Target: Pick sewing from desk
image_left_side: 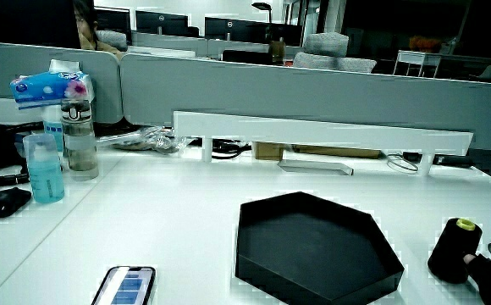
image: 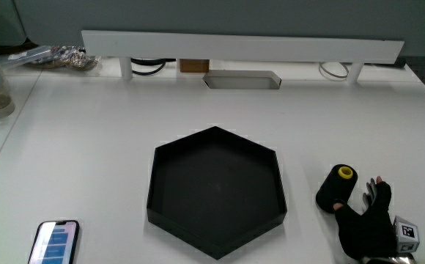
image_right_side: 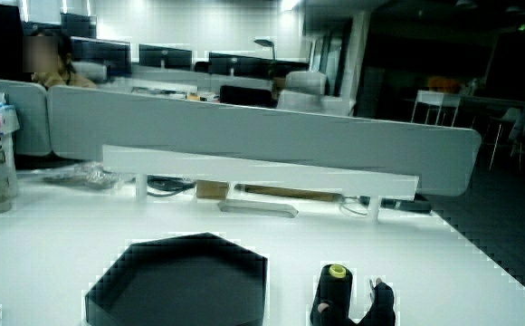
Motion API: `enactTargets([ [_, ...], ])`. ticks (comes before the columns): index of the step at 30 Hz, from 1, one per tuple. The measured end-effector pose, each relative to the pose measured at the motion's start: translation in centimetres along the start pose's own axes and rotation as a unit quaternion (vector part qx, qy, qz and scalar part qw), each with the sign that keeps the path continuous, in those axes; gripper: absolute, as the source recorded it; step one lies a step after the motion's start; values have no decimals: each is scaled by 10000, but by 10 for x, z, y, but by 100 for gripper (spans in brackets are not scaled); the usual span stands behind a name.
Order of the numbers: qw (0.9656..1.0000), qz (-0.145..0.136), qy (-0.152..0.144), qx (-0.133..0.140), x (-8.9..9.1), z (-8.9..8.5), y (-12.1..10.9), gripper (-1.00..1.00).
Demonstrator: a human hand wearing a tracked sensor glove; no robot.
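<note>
Black thread spool (image: 335,188) (hand (image: 366,224) touching) sits beside the tray (image: 161,198).

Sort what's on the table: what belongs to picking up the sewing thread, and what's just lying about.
Belongs to the job:
- black thread spool with a yellow core, standing on the table beside the tray
- the hand, at the spool, thumb touching it

Lying about:
- black hexagonal tray, nothing in it
- phone at the table's edge
- water bottle
- white shelf

White desk (image: 124,110), grey partition (image_left_side: 313,93), dim office w/ monitors (image_left_side: 228,27).
</note>
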Motion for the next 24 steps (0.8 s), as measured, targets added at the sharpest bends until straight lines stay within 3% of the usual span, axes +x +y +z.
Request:
enactTargets([
  [1,9999,-88,-46,23,-7,-3,-2,0],
  [3,9999,-94,82,-13,-6,-6,6,0],
  [7,10000,23,-65,33,-11,-15,14,0],
  [8,9991,-136,-326,240,-13,-17,14,0],
  [9,9993,-65,-248,262,-21,-20,11,0],
  [10,9990,-62,-362,255,-25,-22,11,0],
  [11,10000,20,-81,20,-21,-21,17,0],
  [12,9988,-158,-380,246,-24,-22,17,0],
  [13,9987,-91,-428,243,-36,-27,12,0],
  [15,9980,-115,-561,253,-27,-25,21,0],
  [17,9982,-112,-551,209,-43,-29,14,0],
  [20,9956,74,-677,639,-47,-28,15,25],
  [21,9948,63,-674,762,-57,-29,9,33],
  [24,9930,163,-677,950,-47,-22,13,58],
])
